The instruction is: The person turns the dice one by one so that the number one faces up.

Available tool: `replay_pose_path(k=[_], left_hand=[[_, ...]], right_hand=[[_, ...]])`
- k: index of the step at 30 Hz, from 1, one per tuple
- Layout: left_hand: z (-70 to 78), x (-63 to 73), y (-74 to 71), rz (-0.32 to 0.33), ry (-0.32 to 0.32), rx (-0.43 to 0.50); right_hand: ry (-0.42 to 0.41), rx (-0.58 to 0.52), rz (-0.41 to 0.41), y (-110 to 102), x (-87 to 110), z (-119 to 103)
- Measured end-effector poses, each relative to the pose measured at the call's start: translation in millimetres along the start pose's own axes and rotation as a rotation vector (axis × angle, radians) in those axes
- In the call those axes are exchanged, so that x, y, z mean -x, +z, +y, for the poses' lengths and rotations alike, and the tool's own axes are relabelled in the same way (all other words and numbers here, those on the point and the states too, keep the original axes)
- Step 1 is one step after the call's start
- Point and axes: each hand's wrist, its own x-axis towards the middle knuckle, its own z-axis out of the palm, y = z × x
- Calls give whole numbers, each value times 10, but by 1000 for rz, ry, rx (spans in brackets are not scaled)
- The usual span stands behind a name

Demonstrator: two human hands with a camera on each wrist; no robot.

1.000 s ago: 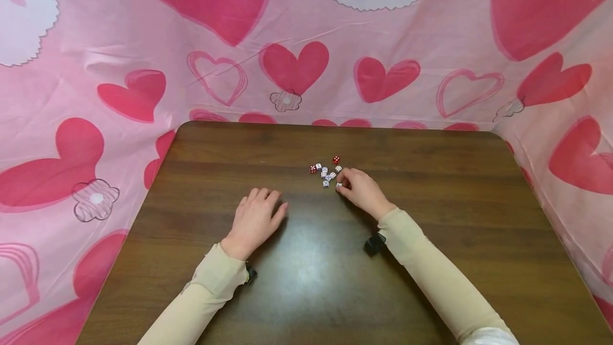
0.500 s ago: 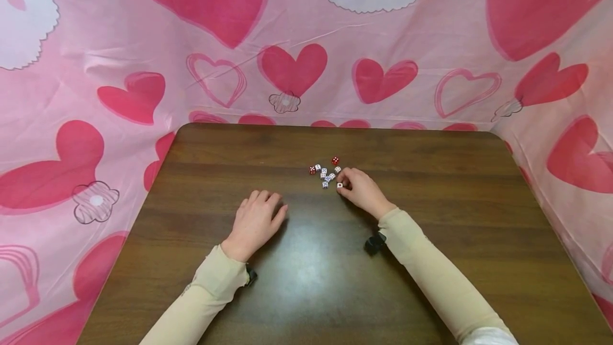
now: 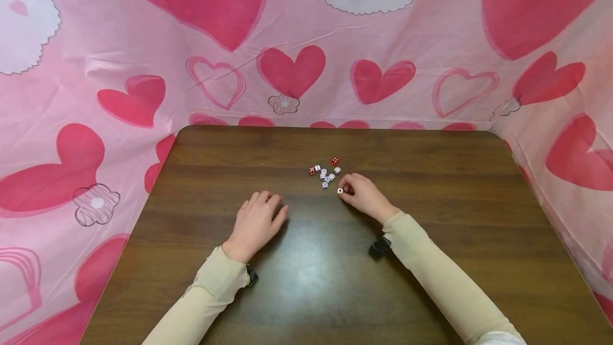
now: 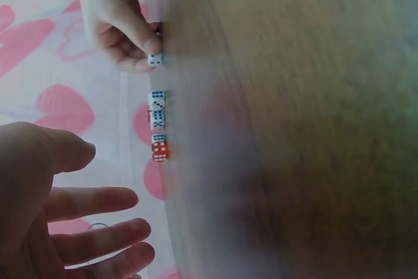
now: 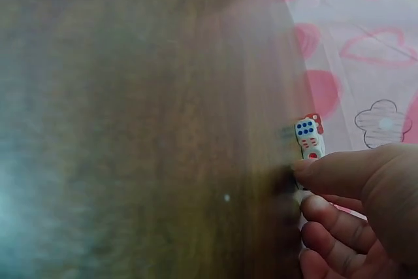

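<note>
In the head view my right hand [image 3: 365, 194] pinches a small white die [image 3: 340, 190] between thumb and fingertips, just right of a loose cluster of dice. A red pip shows on its upper face. The left wrist view shows the same white die [image 4: 155, 59] under the right thumb. The cluster holds several white dice [image 3: 324, 185], a red die [image 3: 312, 171] at its left and another red die [image 3: 334, 161] at the back. My left hand [image 3: 254, 222] rests on the table left of the dice, fingers relaxed and holding nothing.
All the dice lie on a dark brown wooden table [image 3: 431, 281]. Behind and beside it hangs a pink cloth [image 3: 335, 31] printed with hearts. Each wrist wears a small black camera, such as the right one [image 3: 379, 248].
My right hand has drawn slightly toward me with the white die, away from the cluster. The left hand has stayed in place.
</note>
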Motion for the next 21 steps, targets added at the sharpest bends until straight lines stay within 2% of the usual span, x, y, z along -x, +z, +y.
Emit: replay_pose_path(k=[6,14,21], left_hand=[[-4,11,23,-7,-1,8],[5,11,19,-9,-1,7],[10,-23,41,-21,15,19]], right_hand=[[-15,-26,-36,23,87,1],[-89,-11,-54,68,192,-14],[-128,-17,-128,82,264,-25]])
